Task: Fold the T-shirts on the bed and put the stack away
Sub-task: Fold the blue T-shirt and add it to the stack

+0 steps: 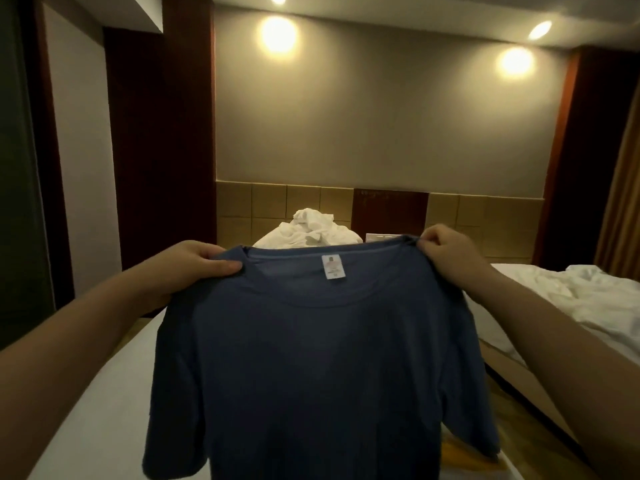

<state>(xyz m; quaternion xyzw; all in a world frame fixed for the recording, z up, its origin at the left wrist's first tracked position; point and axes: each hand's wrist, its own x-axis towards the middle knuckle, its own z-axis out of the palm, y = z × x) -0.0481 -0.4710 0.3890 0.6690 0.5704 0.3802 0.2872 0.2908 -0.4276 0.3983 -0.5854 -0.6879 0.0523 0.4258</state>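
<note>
Leftmost, the white bed is seen below. One shoulder of the dark blue T-shirt is pinched by the left grip, thumb laid across the front. The shirt is held spread in the air over the bed, and its other shoulder is pinched by the right grip. Rumpled white bedding is seen further right.

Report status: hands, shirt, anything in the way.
Left hand and right hand each hold a shoulder of the navy T-shirt. Shirt hangs spread above the bed, unfolded. Crumpled white bedding at the far end, not in the way.
</note>
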